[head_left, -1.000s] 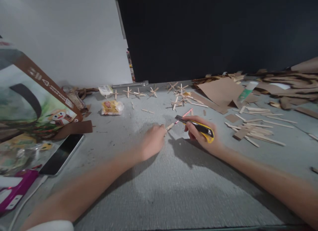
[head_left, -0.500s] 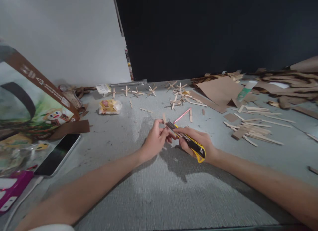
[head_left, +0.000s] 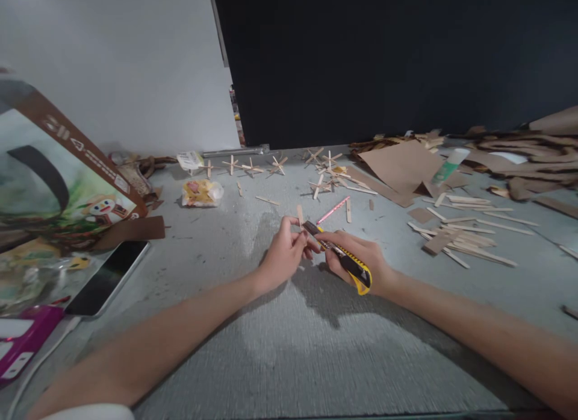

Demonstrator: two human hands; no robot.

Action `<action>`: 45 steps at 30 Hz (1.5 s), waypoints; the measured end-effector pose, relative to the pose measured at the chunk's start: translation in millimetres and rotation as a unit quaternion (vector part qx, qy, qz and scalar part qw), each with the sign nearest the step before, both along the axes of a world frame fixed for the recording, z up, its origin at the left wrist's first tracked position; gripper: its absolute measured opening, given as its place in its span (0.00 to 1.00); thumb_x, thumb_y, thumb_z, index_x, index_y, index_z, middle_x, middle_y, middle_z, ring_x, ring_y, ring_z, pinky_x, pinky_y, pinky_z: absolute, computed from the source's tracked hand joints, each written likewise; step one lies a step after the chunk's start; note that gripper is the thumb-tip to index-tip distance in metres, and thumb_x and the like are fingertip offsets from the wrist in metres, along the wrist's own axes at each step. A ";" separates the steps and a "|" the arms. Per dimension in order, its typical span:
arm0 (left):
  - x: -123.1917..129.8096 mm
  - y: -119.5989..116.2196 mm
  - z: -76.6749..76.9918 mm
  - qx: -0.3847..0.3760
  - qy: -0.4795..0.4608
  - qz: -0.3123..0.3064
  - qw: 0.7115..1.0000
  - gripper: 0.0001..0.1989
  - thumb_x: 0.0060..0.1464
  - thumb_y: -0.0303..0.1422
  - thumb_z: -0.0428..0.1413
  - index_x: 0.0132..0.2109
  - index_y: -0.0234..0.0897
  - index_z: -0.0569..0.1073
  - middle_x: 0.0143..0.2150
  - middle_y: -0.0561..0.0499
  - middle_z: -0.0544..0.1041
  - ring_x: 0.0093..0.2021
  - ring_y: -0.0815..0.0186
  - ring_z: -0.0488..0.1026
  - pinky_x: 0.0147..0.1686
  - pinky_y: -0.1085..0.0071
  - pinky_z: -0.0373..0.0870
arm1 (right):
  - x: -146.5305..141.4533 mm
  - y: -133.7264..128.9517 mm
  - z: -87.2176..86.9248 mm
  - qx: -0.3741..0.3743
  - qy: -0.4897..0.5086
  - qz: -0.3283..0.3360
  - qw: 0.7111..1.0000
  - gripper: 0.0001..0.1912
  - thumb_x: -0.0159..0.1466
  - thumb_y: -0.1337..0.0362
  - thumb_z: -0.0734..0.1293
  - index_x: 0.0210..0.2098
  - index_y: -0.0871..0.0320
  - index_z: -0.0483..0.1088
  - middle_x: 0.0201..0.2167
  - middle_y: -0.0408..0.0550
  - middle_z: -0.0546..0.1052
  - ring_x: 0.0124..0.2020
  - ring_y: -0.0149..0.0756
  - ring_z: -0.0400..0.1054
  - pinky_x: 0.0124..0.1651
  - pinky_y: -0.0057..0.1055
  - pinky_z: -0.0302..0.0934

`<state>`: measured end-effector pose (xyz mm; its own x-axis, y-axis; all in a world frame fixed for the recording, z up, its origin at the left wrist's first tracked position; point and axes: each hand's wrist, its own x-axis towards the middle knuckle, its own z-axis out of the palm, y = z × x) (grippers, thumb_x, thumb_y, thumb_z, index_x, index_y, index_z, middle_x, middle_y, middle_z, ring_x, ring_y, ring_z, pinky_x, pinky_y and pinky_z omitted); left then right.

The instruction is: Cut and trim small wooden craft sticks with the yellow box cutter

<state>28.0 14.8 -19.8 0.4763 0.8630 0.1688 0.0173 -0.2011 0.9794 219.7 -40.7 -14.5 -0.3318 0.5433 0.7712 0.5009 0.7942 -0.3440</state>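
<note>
Pinched in my left hand (head_left: 285, 248) is a short wooden stick (head_left: 300, 214), its upper end standing out above the fingers. My right hand (head_left: 359, 254) is closed around a yellow and black utility knife (head_left: 347, 263). The knife's blade end points up and left and meets the stick beside my left fingertips; whether it cuts in cannot be made out. Just beyond the hands lie a pink pencil-like rod (head_left: 333, 210) and a short stick piece (head_left: 348, 212). Further back stand several small crossed-stick pieces (head_left: 279, 166).
At right lie a pile of wooden sticks (head_left: 474, 242), a glue stick (head_left: 450, 166) and brown cardboard (head_left: 401, 167). At left are a phone (head_left: 108, 279), a magenta power strip (head_left: 34, 341), a printed box (head_left: 67, 161) and a small packet (head_left: 201, 194).
Both hands keep almost the same pose. The knife's handle end has shifted very slightly left, and the whole view has moved a little.
</note>
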 end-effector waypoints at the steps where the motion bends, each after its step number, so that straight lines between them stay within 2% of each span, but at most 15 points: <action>1: -0.2 0.2 -0.4 0.003 0.009 0.004 1.000 0.14 0.69 0.44 0.53 0.46 0.43 0.57 0.31 0.52 0.82 0.26 0.68 0.74 0.31 0.70 0.69 | 0.2 0.3 -0.2 -0.002 -0.002 0.000 1.000 0.18 0.71 0.73 0.63 0.57 0.53 0.69 0.37 0.45 0.80 0.29 0.30 0.75 0.35 0.26 0.71; 10: -2.7 0.2 1.7 0.043 0.067 0.027 0.996 0.07 0.69 0.36 0.51 0.46 0.42 0.58 0.27 0.57 0.75 0.23 0.70 0.68 0.27 0.73 0.64 | 4.3 4.6 -8.3 -0.072 -0.017 0.030 0.997 0.18 0.74 0.66 0.62 0.63 0.52 0.68 0.37 0.47 0.78 0.29 0.33 0.73 0.35 0.29 0.71; 15: -3.4 2.3 0.2 0.022 0.053 0.021 0.998 0.09 0.68 0.38 0.53 0.46 0.43 0.59 0.26 0.58 0.75 0.23 0.71 0.67 0.27 0.73 0.62 | -0.2 2.6 -0.2 -0.084 0.017 0.020 0.996 0.16 0.74 0.66 0.62 0.59 0.53 0.71 0.36 0.48 0.80 0.30 0.33 0.75 0.38 0.32 0.73; 18: -4.2 5.4 -2.0 -0.008 0.020 -0.006 1.000 0.11 0.67 0.39 0.54 0.46 0.43 0.58 0.26 0.59 0.74 0.23 0.71 0.67 0.27 0.74 0.60 | -1.6 1.0 4.4 -0.109 0.037 0.010 0.993 0.13 0.75 0.65 0.62 0.56 0.54 0.73 0.35 0.48 0.81 0.30 0.33 0.76 0.38 0.32 0.73; 24: -4.3 9.1 1.3 -0.051 -0.005 -0.028 0.998 0.14 0.65 0.39 0.58 0.45 0.43 0.58 0.21 0.62 0.69 0.21 0.72 0.64 0.26 0.74 0.56 | 0.2 -0.1 1.9 -0.209 0.121 0.047 0.969 0.14 0.76 0.57 0.63 0.54 0.55 0.76 0.28 0.44 0.79 0.26 0.31 0.75 0.32 0.27 0.71; 29: -3.3 7.1 8.1 -0.056 -0.008 -0.035 0.998 0.11 0.64 0.34 0.56 0.44 0.42 0.58 0.20 0.63 0.67 0.20 0.71 0.63 0.26 0.73 0.56 | -1.1 -0.1 -1.6 -0.252 0.189 0.069 0.947 0.17 0.75 0.54 0.65 0.54 0.57 0.76 0.30 0.46 0.80 0.28 0.32 0.76 0.32 0.29 0.73; 32: -1.8 5.2 9.2 -0.068 -0.015 -0.032 0.997 0.12 0.64 0.34 0.56 0.45 0.42 0.59 0.20 0.63 0.68 0.21 0.71 0.64 0.27 0.73 0.56 | -2.0 0.2 -2.1 -0.243 0.200 0.068 0.947 0.16 0.75 0.54 0.65 0.54 0.56 0.76 0.30 0.45 0.80 0.28 0.32 0.76 0.34 0.30 0.73; 36: 0.5 4.5 5.9 -0.092 -0.031 -0.014 0.995 0.15 0.63 0.39 0.59 0.47 0.42 0.59 0.23 0.60 0.71 0.23 0.71 0.68 0.27 0.74 0.57 | -0.7 1.3 -1.3 -0.179 0.141 0.021 0.973 0.15 0.75 0.57 0.64 0.54 0.55 0.76 0.29 0.44 0.80 0.27 0.32 0.75 0.33 0.30 0.73; 40: 0.2 5.3 0.6 -0.068 -0.031 0.013 0.997 0.18 0.63 0.42 0.60 0.47 0.42 0.60 0.25 0.58 0.75 0.22 0.72 0.65 0.26 0.74 0.57 | -0.2 1.4 0.6 -0.114 0.063 -0.007 0.991 0.14 0.75 0.61 0.63 0.55 0.52 0.76 0.32 0.46 0.81 0.29 0.33 0.77 0.38 0.32 0.74; 45: -2.4 5.7 -1.8 -0.047 -0.014 0.008 0.999 0.18 0.63 0.44 0.60 0.46 0.42 0.59 0.26 0.57 0.76 0.20 0.73 0.62 0.24 0.74 0.55 | -1.5 1.0 3.4 -0.083 0.037 -0.004 0.996 0.14 0.74 0.66 0.62 0.56 0.53 0.74 0.36 0.48 0.83 0.31 0.34 0.78 0.39 0.32 0.74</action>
